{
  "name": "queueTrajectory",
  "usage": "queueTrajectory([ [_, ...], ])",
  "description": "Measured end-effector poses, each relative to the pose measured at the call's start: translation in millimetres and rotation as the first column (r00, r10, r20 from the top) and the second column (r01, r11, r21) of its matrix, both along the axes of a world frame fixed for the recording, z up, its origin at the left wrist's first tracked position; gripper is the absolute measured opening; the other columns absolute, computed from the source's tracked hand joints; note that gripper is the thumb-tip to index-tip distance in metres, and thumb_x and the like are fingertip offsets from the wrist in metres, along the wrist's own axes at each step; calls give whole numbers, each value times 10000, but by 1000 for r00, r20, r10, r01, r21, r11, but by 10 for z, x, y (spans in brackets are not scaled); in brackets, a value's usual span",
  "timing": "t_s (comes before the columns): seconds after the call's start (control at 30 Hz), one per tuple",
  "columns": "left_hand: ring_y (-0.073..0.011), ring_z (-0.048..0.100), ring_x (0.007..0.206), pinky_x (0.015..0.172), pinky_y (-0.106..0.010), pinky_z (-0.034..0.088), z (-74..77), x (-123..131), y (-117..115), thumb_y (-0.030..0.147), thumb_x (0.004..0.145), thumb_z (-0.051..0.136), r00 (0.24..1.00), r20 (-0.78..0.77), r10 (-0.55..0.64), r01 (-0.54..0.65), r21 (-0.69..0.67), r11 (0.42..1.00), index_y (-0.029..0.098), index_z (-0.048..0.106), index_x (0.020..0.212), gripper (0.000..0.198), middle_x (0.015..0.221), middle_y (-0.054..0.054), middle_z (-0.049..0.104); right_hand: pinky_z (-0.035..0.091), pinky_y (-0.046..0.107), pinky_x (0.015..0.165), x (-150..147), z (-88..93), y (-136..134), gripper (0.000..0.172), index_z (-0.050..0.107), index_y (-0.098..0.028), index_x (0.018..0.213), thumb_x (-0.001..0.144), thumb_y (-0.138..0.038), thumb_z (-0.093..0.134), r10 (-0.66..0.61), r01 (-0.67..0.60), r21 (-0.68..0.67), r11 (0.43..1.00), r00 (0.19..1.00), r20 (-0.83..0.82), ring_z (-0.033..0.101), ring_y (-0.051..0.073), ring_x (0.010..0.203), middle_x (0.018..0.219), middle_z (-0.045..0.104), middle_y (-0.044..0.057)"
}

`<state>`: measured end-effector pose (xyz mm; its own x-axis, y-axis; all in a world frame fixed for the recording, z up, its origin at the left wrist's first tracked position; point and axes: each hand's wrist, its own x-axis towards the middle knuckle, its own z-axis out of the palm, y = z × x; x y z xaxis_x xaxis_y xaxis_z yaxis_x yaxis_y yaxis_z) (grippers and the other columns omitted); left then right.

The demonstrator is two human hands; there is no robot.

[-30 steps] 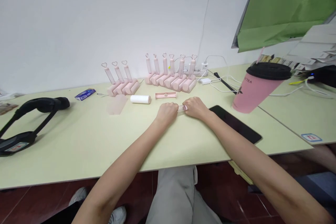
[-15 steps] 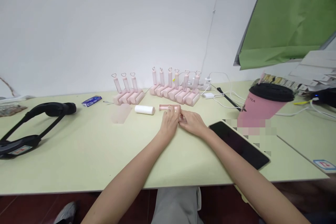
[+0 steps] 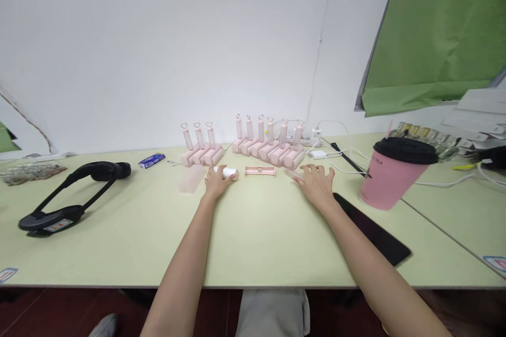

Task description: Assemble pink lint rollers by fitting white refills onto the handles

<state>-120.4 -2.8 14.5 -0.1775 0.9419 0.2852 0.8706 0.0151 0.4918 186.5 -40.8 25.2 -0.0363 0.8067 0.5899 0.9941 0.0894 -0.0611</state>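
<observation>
My left hand [image 3: 216, 184] has its thumb and fingers around a white cylinder [image 3: 229, 172] lying on the table. My right hand [image 3: 317, 185] is palm down with its fingers apart. Its thumb is at a small clear-pink tube [image 3: 291, 173] on the tabletop; whether it grips the tube is hard to see. Between the hands, touched by neither, lies a pink trough-shaped holder [image 3: 260, 170] with a small ring-like detail in its middle. Beside my left hand is a translucent pink sheet [image 3: 191, 179].
Behind are pink cylinders [image 3: 213, 156] with upright heart-topped tubes [image 3: 261, 130] on them. A pink cup [image 3: 389, 179] and dark tablet [image 3: 373, 229] are at right, near white cables [image 3: 336, 154]. A black headset [image 3: 75, 197] and blue packet [image 3: 152, 160] are left.
My hands have come apart from the pink holder, which now lies uncovered. My left hand moved left onto the white cylinder, my right hand moved right to the clear-pink tube. The view shifted slightly.
</observation>
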Motion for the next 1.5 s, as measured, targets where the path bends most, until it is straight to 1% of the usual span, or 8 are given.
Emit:
queueTrajectory([
  [0.23, -330, 422, 1125, 844, -437, 415, 82, 396, -193, 611, 679, 525, 995, -95, 23, -7, 168, 986, 212, 513, 1125, 598, 1293, -152, 335, 253, 467, 976, -310, 10, -74, 391, 507, -239, 1139, 889, -456, 299, 346, -364, 2, 931, 882, -320, 431, 240, 1122, 1187, 538, 78],
  [0.33, -334, 339, 1202, 879, -433, 397, 196, 600, -349, 553, 723, 511, 977, -208, 38, 41, 364, 930, 210, 465, 1192, 582, 1372, -156, 260, 322, 388, 968, -478, -46, -84, 478, 455, -257, 1204, 876, -535, 245, 468, -621, -9, 784, 600, -649, 418, 196, 1172, 1252, 496, 59],
  [0.5, -313, 193, 1308, 992, -451, 297, 247, 929, -520, 459, 739, 540, 933, -329, -146, 307, 518, 798, 201, 350, 1294, 641, 1430, -146, 181, 427, 372, 900, -694, -105, -70, 617, 341, -275, 1311, 796, -613, 376, 229, -771, 156, 617, -14, -973, 505, 193, 1104, 1313, 444, 67],
  [0.8, -250, 248, 1305, 975, -426, 358, 115, 1086, -534, 197, 795, 436, 769, -323, -552, 638, 443, 630, 205, 132, 1353, 635, 1449, -164, 65, 433, 351, 930, -454, -127, 115, 490, 527, -276, 1116, 663, -412, 656, 139, -537, 322, 779, -353, -925, 492, 185, 1129, 1245, 512, 25],
  [0.93, -227, 209, 1322, 968, -408, 375, 103, 1094, -567, 144, 792, 386, 758, -231, -610, 633, 486, 602, 219, 115, 1342, 618, 1443, -151, 94, 438, 335, 908, -398, -131, 158, 403, 564, -255, 1039, 677, -416, 638, 160, -528, 346, 775, -365, -917, 485, 186, 1131, 1218, 532, 34],
  [1.1, -181, 266, 1296, 968, -383, 379, 86, 1086, -443, 66, 786, 293, 906, 31, -423, 326, 585, 742, 218, 159, 1333, 584, 1410, -134, 181, 474, 356, 816, -360, -136, 176, 437, 555, -271, 1061, 682, -486, 592, 169, -515, 298, 804, -282, -944, 519, 211, 1068, 1197, 544, 52],
  [1.27, -249, 288, 1283, 1024, -432, 295, -95, 810, -68, 192, 728, 528, 925, 2, -380, 363, 294, 884, 190, 298, 1298, 615, 1367, -113, 321, 475, 326, 781, -262, -163, 233, 516, 477, -267, 1166, 726, -536, 484, 238, -463, 243, 852, -70, -969, 525, 207, 1049, 1224, 510, 71],
  [1.5, -162, 566, 935, 867, -325, 426, -180, 756, -21, 249, 763, 538, 892, 68, -447, 429, 183, 884, 196, 531, 1099, 340, 1086, -45, 585, 410, 353, 857, -296, -129, 148, 472, 444, -216, 1163, 770, -478, 442, 358, -380, 230, 896, 309, -881, 506, 212, 1022, 1138, 533, 93],
])
